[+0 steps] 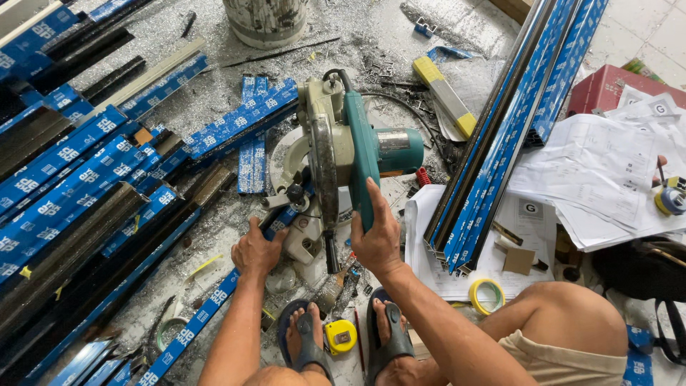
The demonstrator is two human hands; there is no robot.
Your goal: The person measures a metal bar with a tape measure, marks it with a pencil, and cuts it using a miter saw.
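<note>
A teal and grey mitre saw (343, 154) was set on the floor, its blade guard upright. A long blue-filmed profile (214, 300) was laid slantwise under it, one end held against the saw's base.

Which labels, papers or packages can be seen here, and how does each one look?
Protective film: on the metal profiles at left, blue strips with white marks.
Paper sheets: at right, white with black print.
Red box: upper right, under the papers.
Motor label: on the teal saw, silver rectangle.
</note>
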